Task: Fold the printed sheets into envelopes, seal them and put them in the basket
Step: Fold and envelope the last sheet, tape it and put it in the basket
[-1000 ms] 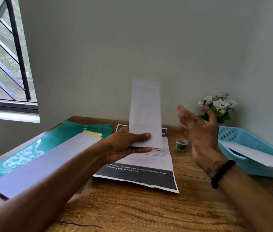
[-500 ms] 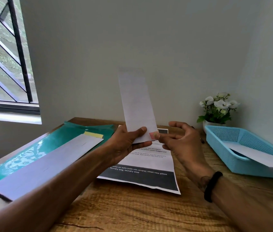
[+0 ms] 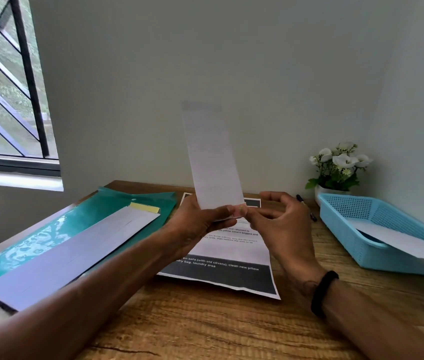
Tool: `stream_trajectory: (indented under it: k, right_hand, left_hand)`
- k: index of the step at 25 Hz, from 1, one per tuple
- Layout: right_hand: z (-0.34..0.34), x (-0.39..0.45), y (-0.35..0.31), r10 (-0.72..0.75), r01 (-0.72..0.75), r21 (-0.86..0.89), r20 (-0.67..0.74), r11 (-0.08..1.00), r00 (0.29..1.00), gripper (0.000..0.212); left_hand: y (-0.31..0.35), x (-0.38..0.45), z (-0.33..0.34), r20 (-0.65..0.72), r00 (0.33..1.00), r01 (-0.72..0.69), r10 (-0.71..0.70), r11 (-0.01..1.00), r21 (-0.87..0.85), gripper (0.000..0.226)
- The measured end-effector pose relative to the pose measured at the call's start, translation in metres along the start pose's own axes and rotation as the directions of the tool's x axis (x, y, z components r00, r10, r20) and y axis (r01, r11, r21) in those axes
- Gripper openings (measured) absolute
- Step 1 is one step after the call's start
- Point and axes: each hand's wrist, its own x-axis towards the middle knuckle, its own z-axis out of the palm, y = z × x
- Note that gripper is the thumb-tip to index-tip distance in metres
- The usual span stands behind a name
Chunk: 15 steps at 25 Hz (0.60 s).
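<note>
Since a second ago, the right hand (image 3: 281, 224) has come in from open air to meet the folded paper strip (image 3: 212, 162), which stays upright above the desk (image 3: 205, 323). Left hand (image 3: 195, 224) grip: thumb and fingers pinch the strip's bottom edge. Right hand grip: fingertips pinch a small piece at the strip's lower right corner; what it is cannot be told. Beneath lies a printed sheet (image 3: 221, 266). To the left, a white envelope (image 3: 70, 253) rests on a green folder (image 3: 89, 219). Right, a blue basket (image 3: 356, 224) holds another envelope (image 3: 400, 241), beside white flowers (image 3: 340, 162).
</note>
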Motion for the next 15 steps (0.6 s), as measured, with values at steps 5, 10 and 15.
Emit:
stream_trajectory:
  k: [5,10,15]
  right_hand:
    - [0.0006,-0.0014,0.0013,-0.018,0.018,-0.014,-0.024,1.000,1.000,0.058]
    - [0.0023,-0.0009,0.0027,-0.061,0.060,-0.039,-0.028,0.997,0.998,0.057]
    - [0.0038,-0.0025,0.0027,-0.171,0.168,-0.114,-0.023,0.979,0.985,0.048]
  left_hand:
    - [0.0006,-0.0012,0.0014,0.014,1.000,-0.023,0.022,0.999,0.048,0.078]
    - [-0.0021,0.0003,-0.0011,-0.024,0.999,-0.039,0.041,0.996,0.080,0.062]
    - [-0.0073,0.0022,-0.0008,-0.063,0.991,-0.102,0.118,0.971,0.218,0.057]
